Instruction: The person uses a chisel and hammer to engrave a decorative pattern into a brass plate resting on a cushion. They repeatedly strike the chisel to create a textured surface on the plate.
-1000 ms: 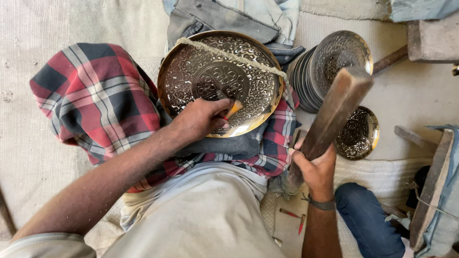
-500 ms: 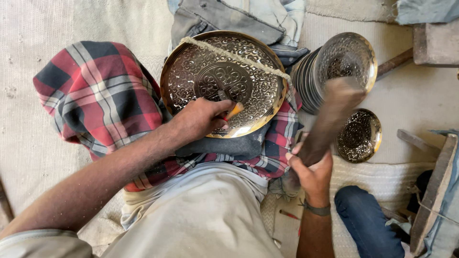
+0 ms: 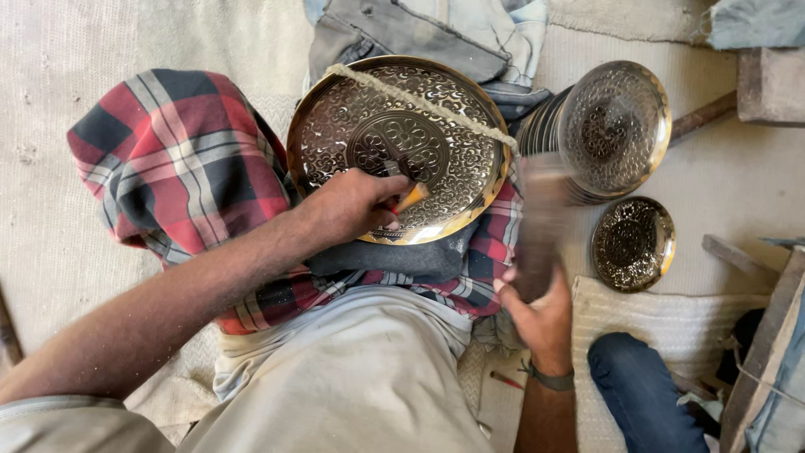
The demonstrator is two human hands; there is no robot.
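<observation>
Checked cloth cradles engraved brass plate [image 3: 402, 147]; left hand [image 3: 356, 205] pinches chisel [image 3: 408, 197], right hand [image 3: 541, 315] grips mallet [image 3: 541, 226].

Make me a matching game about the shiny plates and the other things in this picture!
Things:
1. big engraved plate
2. wooden mallet
3. small engraved dish
4. stack of plates

Places:
a. gripped in the right hand
b. leaning on edge right of the big plate
c. resting on the checked cloth, under the left hand
d. flat on the floor, below the stack

Pairs: 1-c, 2-a, 3-d, 4-b
</observation>
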